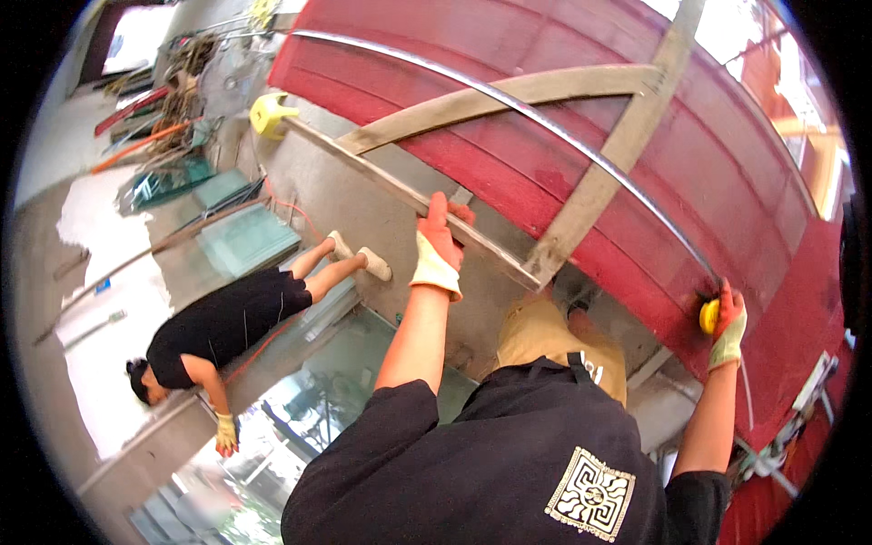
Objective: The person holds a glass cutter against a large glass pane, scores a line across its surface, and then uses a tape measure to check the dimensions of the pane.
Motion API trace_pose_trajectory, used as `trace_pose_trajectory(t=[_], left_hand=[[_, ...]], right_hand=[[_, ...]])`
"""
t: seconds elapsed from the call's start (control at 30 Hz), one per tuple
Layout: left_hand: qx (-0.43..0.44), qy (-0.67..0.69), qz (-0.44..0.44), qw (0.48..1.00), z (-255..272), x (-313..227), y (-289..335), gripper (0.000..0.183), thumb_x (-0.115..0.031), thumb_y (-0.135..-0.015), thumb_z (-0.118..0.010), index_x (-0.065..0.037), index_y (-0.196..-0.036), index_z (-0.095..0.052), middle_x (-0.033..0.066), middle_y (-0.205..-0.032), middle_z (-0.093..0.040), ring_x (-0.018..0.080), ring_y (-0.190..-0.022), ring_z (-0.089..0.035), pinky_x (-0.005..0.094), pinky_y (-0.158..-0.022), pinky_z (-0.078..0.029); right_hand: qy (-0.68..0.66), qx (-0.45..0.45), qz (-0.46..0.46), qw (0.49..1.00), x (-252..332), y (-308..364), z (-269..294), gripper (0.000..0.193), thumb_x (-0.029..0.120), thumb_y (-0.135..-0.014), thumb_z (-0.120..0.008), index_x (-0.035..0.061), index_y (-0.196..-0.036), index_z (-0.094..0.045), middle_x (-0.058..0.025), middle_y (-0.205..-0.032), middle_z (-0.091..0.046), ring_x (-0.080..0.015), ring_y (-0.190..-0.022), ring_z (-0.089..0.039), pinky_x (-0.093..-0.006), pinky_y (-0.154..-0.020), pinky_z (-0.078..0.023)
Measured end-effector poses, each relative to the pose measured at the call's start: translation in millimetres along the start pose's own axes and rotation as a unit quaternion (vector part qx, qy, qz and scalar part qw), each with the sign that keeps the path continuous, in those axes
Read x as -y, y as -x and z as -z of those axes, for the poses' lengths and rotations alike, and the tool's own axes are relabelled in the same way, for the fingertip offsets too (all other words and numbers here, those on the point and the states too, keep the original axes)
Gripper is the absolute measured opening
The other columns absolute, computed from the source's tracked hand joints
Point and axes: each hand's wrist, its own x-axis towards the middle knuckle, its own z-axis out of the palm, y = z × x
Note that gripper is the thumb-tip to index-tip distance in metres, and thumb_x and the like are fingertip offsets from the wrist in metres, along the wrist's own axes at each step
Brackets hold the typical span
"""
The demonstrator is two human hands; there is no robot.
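Observation:
My right hand (729, 325), in a cream and orange-red glove, is closed around a yellow tape measure (708, 316). Its long silvery blade (509, 98) runs from there across a large dark red panel (545, 45) toward the upper left. A matching glove covers my left hand (440, 243), which grips a narrow wooden bar (363, 166) near its middle. The bar slants from a yellow object (269, 115), whose kind I cannot make out, to the lower end of a wide wooden board (604, 191). A curved wooden brace (500, 98) joins that board across the panel.
To the left, a person in black (218, 327) bends over, a gloved hand (226, 434) low near glass sheets (345, 372). More glass panes (247, 238) lie on the floor. Scrap wood (182, 82) is piled at the far left. Metal fittings (808, 391) stand at right.

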Motion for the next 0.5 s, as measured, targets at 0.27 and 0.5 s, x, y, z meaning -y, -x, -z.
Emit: trace_pose_trajectory(t=[0.27,0.5], left_hand=[[-0.01,0.063,-0.012,0.998,-4.9,-5.8,-3.3,0.037,-0.035,-0.097,-0.072,-0.016,-0.119,-0.051,0.0026,-0.095,-0.057,0.0206,-0.087,-0.063,0.0447,-0.083,-0.059],[-0.001,0.077,-0.014,0.997,-1.1,0.2,-7.5,0.047,-0.036,-0.095,-0.074,-0.016,-0.129,-0.049,0.005,-0.098,-0.057,0.0229,-0.087,-0.062,0.046,-0.084,-0.058]], right_hand=[[-0.053,-0.004,-0.049,0.997,-10.2,-9.9,1.1,0.036,0.044,-0.101,-0.067,0.0097,-0.091,-0.064,0.0038,-0.076,-0.054,-0.0084,-0.067,-0.05,-0.027,-0.061,-0.041],[-0.071,-0.007,-0.052,0.996,-12.2,-9.2,1.8,0.038,0.045,-0.101,-0.068,0.0093,-0.089,-0.063,0.0029,-0.073,-0.055,-0.0085,-0.062,-0.049,-0.027,-0.056,-0.04]])
